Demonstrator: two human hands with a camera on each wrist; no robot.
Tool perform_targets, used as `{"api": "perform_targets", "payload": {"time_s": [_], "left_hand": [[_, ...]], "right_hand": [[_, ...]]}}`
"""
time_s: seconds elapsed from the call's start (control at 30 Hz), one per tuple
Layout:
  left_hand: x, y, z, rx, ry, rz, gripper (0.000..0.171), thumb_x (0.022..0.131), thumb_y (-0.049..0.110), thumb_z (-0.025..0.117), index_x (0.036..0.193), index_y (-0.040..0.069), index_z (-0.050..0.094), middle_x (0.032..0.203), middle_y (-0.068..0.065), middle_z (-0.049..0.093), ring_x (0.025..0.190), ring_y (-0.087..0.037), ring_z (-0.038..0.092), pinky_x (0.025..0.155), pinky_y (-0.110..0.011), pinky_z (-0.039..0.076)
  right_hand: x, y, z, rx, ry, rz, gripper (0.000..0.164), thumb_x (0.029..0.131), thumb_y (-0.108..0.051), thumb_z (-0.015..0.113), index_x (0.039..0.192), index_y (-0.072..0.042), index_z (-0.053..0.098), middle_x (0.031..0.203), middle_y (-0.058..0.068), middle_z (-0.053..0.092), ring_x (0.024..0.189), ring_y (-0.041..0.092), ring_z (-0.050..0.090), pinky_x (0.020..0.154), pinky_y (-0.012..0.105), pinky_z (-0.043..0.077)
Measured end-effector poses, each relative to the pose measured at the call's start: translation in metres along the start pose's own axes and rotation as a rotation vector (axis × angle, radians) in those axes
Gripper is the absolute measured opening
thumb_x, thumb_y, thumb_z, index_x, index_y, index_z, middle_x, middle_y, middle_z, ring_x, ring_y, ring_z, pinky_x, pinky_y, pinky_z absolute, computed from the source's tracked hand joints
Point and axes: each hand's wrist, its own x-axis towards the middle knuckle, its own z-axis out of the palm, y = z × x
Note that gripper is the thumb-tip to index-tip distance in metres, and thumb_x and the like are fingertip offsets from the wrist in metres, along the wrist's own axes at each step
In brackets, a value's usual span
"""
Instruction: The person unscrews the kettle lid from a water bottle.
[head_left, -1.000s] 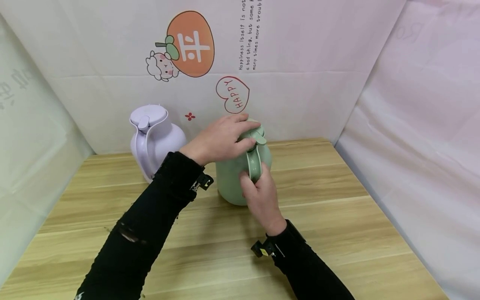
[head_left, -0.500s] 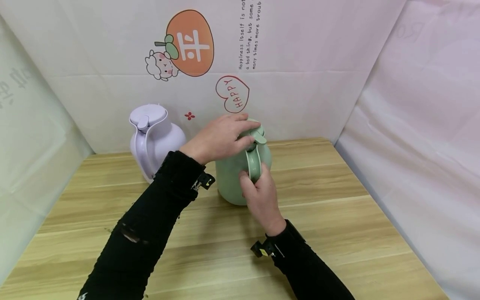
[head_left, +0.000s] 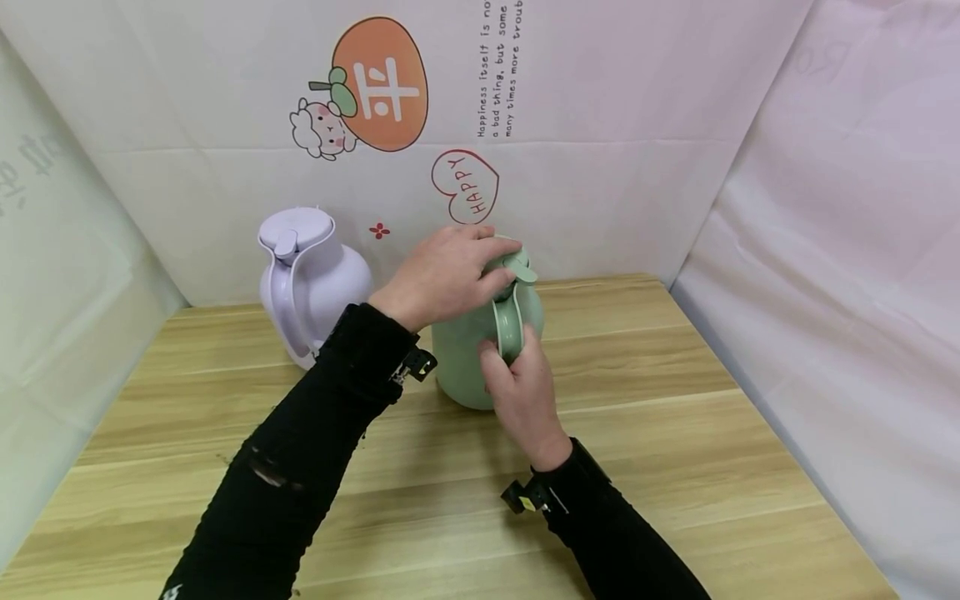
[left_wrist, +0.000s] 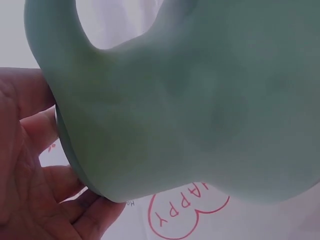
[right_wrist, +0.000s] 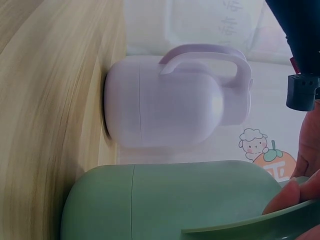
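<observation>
Gripping the handle (head_left: 509, 329) of the green jug (head_left: 459, 367), the person's right hand (head_left: 522, 396) shows its thumb on the handle's left side. The left hand (head_left: 448, 277) lies across the top from the left, fingers and thumb curled about the lid (head_left: 519, 266), whose small lever points right and near. That jug stands upright toward the far edge of the wooden table (head_left: 637, 467). Apart from it, to the left, a lilac jug (head_left: 333, 279) stands upright, partly hidden by a black sleeve (head_left: 255, 492).
</observation>
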Motion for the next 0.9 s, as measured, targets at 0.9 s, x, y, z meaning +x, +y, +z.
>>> {"api": "perform_targets", "payload": {"time_s": [0.9], "left_hand": [[0.001, 0.014, 0.005, 0.096, 0.064, -0.147, 0.046, 0.105, 0.05, 0.054, 0.143, 0.026, 0.064, 0.135, -0.006, 0.067, 0.126, -0.027, 0.056, 0.106, -0.043, 0.045]], "right_hand": [[0.0, 0.0, 0.001, -0.025, 0.017, 0.019, 0.012, 0.104, -0.015, 0.053, 0.094, -0.012, 0.045, 0.063, 0.004, 0.047, 0.051, 0.021, 0.05, 0.053, 0.031, 0.043]]}}
